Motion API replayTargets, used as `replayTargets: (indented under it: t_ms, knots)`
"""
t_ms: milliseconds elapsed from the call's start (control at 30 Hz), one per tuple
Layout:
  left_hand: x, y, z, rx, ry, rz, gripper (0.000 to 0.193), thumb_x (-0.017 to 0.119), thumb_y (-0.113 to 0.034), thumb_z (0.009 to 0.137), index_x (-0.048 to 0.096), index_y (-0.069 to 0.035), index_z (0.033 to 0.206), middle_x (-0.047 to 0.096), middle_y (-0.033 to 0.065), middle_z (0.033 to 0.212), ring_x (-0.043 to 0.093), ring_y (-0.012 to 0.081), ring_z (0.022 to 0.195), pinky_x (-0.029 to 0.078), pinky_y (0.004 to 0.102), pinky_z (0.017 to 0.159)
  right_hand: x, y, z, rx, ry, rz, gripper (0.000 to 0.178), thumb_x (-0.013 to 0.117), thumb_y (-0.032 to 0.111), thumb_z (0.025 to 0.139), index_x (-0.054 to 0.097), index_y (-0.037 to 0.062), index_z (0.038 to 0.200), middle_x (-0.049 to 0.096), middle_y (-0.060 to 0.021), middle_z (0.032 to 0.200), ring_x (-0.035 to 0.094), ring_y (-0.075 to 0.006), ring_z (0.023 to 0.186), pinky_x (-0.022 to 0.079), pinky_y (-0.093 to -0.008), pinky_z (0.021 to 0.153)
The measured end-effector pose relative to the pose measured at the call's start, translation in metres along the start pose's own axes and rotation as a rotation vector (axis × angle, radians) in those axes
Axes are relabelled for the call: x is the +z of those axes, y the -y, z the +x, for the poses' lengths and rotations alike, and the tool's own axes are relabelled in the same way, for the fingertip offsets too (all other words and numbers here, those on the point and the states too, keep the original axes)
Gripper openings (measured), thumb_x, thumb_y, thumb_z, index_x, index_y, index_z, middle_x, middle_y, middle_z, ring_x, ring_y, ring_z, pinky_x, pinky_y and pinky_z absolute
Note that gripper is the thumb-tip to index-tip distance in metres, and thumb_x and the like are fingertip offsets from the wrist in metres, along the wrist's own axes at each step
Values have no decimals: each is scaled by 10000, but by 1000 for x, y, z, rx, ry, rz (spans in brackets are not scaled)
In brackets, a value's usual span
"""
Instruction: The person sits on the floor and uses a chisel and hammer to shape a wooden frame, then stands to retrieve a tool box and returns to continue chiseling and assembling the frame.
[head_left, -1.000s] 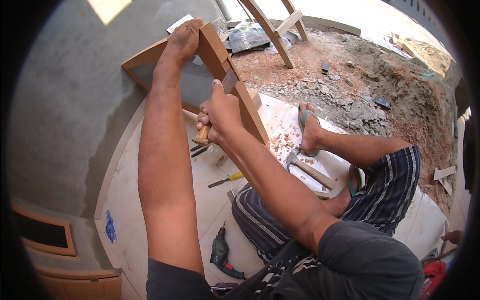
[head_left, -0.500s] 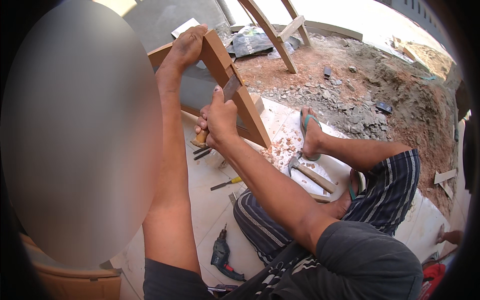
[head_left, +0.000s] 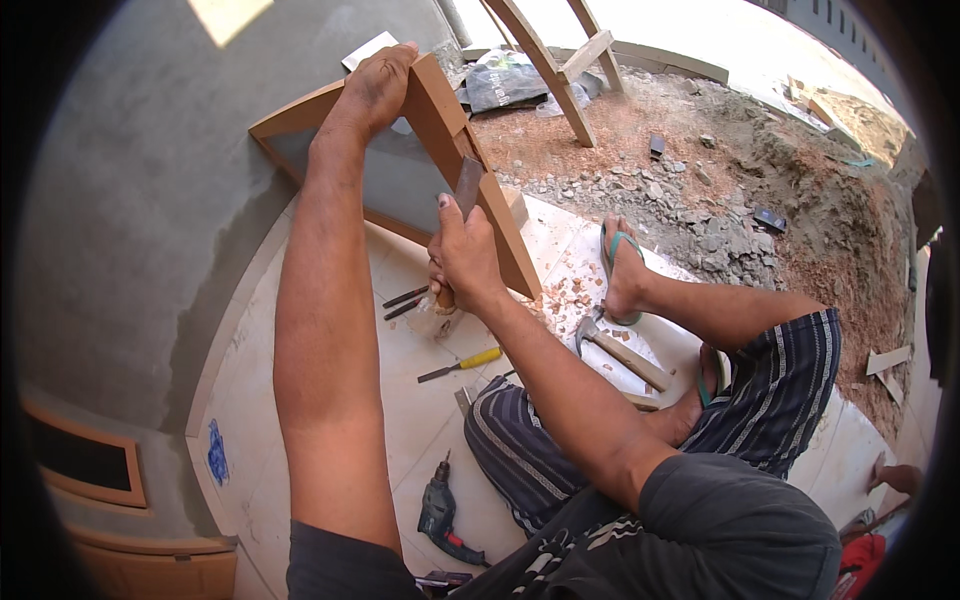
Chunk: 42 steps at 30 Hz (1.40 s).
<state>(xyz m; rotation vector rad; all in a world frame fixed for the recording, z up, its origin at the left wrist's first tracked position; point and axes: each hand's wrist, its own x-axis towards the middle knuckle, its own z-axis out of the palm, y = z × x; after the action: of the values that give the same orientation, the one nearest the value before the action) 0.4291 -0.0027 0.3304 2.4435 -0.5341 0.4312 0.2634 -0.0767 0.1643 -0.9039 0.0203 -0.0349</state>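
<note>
My left hand (head_left: pixel 376 88) is closed over the upper corner of a brown wooden window frame (head_left: pixel 515 245), which stands tilted on the floor and holds a grey pane (head_left: pixel 405 180). In my right fist, thumb up, is a wide-bladed chisel (head_left: pixel 468 186) with a wooden handle. My right hand (head_left: pixel 467 255) is in front of the frame's near side piece. The blade's tip lies at a cut-out in that piece; whether it touches the wood I cannot tell. Wood chips (head_left: pixel 570 290) are scattered by the frame's lower corner.
A claw hammer (head_left: pixel 625 352) lies near my feet. On the tiles are a yellow-handled chisel (head_left: pixel 470 362), two dark tools (head_left: pixel 403 300) and a power drill (head_left: pixel 440 515). Rubble (head_left: pixel 725 240) and a wooden trestle (head_left: pixel 550 70) are beyond. Another person's hand (head_left: pixel 893 475) shows at right.
My right hand has drawn slightly right with the chisel, whose blade is now more upright. My left hand keeps its hold on the frame. A blurred shape at left is gone, uncovering the wall.
</note>
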Motion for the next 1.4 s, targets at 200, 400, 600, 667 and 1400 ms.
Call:
replayTargets:
  t_ms: [200, 400, 600, 667, 1400]
  knots:
    - [1, 8, 4, 23, -40, 31, 607, 389, -518, 1090, 631, -65, 1413, 614, 185, 1461, 562, 343, 1357, 411, 408, 1170, 27, 30, -11, 227, -85, 243, 369, 451, 423, 1116, 334, 97, 986, 411, -27, 633, 392, -114, 415, 416, -328, 365]
    - [2, 4, 4, 57, -56, 6, 609, 385, -520, 1086, 648, -67, 1395, 626, 183, 1447, 560, 351, 1356, 408, 404, 1171, 21, 32, -15, 256, -99, 313, 373, 454, 413, 1107, 299, 82, 1034, 408, -28, 640, 380, -125, 421, 383, -349, 369]
    - [1, 3, 1, 25, -53, 8, 583, 358, -471, 1099, 646, -62, 1397, 624, 173, 1451, 556, 327, 1370, 403, 389, 1182, 15, 27, -10, 290, -103, 410, 381, 459, 424, 1108, 302, 90, 1012, 405, -22, 635, 388, -121, 413, 383, -341, 360]
    - [0, 3, 3, 25, -44, 24, 578, 349, -458, 1103, 642, -58, 1400, 623, 172, 1453, 557, 319, 1369, 401, 386, 1184, 18, 30, -19, 267, -98, 342, 374, 444, 427, 1110, 327, 106, 958, 397, -16, 630, 382, -116, 420, 392, -333, 371]
    - [5, 1, -1, 64, -68, -20, 573, 364, -460, 1093, 670, -57, 1363, 654, 170, 1408, 584, 334, 1319, 411, 390, 1165, 20, 26, -7, 218, -67, 286, 391, 439, 448, 1113, 339, 114, 936, 377, -20, 588, 371, -128, 396, 387, -340, 366]
